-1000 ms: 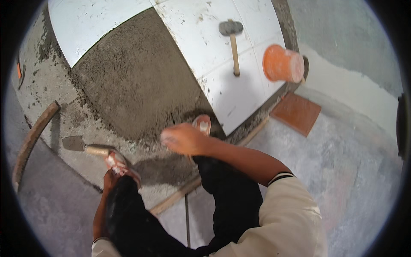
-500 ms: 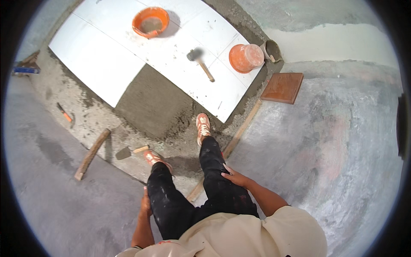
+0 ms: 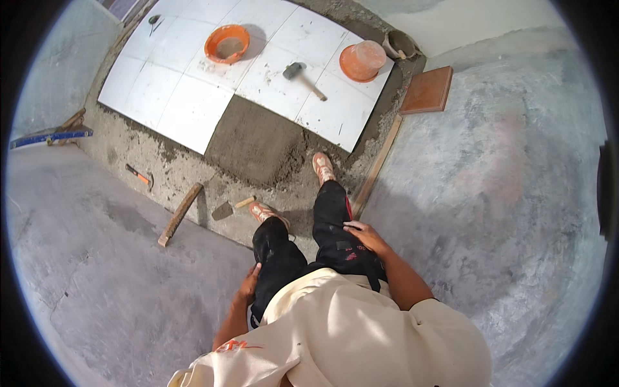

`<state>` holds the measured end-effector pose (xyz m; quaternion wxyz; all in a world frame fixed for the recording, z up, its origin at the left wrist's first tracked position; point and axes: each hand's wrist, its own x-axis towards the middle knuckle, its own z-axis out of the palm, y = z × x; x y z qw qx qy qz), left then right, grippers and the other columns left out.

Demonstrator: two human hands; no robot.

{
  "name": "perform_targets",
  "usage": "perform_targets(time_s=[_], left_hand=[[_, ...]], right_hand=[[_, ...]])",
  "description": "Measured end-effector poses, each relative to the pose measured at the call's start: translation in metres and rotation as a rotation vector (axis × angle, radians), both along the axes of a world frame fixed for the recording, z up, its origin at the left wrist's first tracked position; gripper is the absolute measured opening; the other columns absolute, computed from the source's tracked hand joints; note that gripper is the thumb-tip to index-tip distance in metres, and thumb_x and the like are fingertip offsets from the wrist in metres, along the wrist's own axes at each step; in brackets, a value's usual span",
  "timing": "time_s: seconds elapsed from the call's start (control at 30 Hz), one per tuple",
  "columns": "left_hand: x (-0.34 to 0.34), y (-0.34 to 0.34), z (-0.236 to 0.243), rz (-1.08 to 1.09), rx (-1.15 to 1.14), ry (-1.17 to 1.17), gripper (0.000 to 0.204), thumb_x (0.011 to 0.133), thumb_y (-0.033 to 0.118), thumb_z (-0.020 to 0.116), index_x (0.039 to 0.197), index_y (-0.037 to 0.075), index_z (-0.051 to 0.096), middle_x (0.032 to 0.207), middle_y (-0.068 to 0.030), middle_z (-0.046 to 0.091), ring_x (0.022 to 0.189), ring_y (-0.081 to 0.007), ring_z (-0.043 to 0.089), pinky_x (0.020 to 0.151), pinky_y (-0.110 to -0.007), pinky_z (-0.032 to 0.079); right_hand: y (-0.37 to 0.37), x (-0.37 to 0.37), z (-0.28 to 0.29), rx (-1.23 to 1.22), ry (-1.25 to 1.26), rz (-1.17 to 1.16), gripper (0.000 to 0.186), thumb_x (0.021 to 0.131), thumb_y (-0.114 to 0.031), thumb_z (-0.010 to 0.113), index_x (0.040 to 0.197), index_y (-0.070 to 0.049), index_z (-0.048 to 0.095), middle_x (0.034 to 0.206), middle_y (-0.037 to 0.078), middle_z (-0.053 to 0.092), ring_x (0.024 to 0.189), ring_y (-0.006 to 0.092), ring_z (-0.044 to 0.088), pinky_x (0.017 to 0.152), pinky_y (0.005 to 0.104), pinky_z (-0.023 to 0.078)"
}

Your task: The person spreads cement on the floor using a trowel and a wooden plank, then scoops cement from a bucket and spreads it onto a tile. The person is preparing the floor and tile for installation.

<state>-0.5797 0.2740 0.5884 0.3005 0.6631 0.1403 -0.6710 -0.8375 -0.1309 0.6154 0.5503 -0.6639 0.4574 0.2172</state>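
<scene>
Has the right hand [image 3: 366,236] laid loosely open on the black trousers [image 3: 277,248], just above the right knee, with nothing visible in its grasp. Has the left hand [image 3: 248,282] against the outer side of the left leg, palm hidden; cannot tell how far open, nor whether anything lies inside. Was bent low a second ago, with the right hand out over the wet mortar [image 3: 255,138] and the left down by its shoe; now stands straighter, both hands drawn back to the legs. Seems, in judgement, to mean a pause, with no tool in use and more of the floor in view.

Just beyond the left shoe [image 3: 263,211], a trowel [image 3: 223,211] on the ground, untouched. At the mortar's right edge, the right shoe [image 3: 322,166]. Ahead, the mortar itself, a bare rough patch bordered by white tiles [image 3: 193,109] to the left and beyond. On those tiles, a mallet [image 3: 303,80], an orange bowl [image 3: 225,60] with grey stuff inside and an upturned orange bucket [image 3: 364,60]. Farther right, a brown tile [image 3: 425,89] near the end of a wooden strip [image 3: 377,158]. Off left, a length of wood [image 3: 180,213] and an orange-handled hammer [image 3: 137,174].
</scene>
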Motion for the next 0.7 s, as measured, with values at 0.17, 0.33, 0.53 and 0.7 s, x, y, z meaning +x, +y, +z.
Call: perform_targets(time_s=[0.17,0.33,0.53,0.7], left_hand=[[-0.011,-0.044,0.021,-0.139,-0.052,-0.124,0.083,0.105,0.063,0.052,0.157,-0.001,0.047,0.155,-0.0208,0.054,0.143,-0.0323,0.051,0.121,-0.04,0.036],[-0.036,-0.107,0.03,-0.225,-0.007,-0.231,0.079,0.104,0.06,0.054,0.154,-0.002,0.051,0.149,-0.0217,0.06,0.139,-0.0308,0.055,0.118,-0.039,0.039],[-0.048,-0.195,0.046,-0.208,0.087,-0.319,0.08,0.099,0.057,0.062,0.15,-0.004,0.053,0.145,-0.024,0.062,0.135,-0.0315,0.058,0.115,-0.038,0.042],[-0.021,-0.28,0.077,-0.166,-0.055,-0.578,0.083,0.096,0.051,0.07,0.154,-0.004,0.048,0.147,-0.0269,0.06,0.14,-0.0331,0.055,0.118,-0.039,0.04]], right_hand=[[-0.031,-0.035,-0.015,0.021,0.034,-0.005,0.044,0.105,-0.041,0.063,0.131,-0.007,0.072,0.131,0.014,0.073,0.123,0.0289,0.068,0.107,0.0364,0.049],[-0.087,-0.072,-0.04,-0.01,-0.088,-0.035,0.039,0.104,-0.037,0.065,0.124,-0.004,0.075,0.119,0.013,0.076,0.11,0.0267,0.071,0.098,0.035,0.052],[-0.161,-0.103,-0.03,0.055,0.093,-0.138,0.042,0.098,-0.039,0.07,0.111,0.0,0.077,0.098,0.017,0.077,0.089,0.0275,0.073,0.084,0.0381,0.055],[-0.189,-0.123,-0.033,0.087,0.146,-0.065,0.046,0.099,-0.043,0.066,0.111,0.0,0.076,0.099,0.019,0.076,0.09,0.0292,0.073,0.085,0.0409,0.055]])
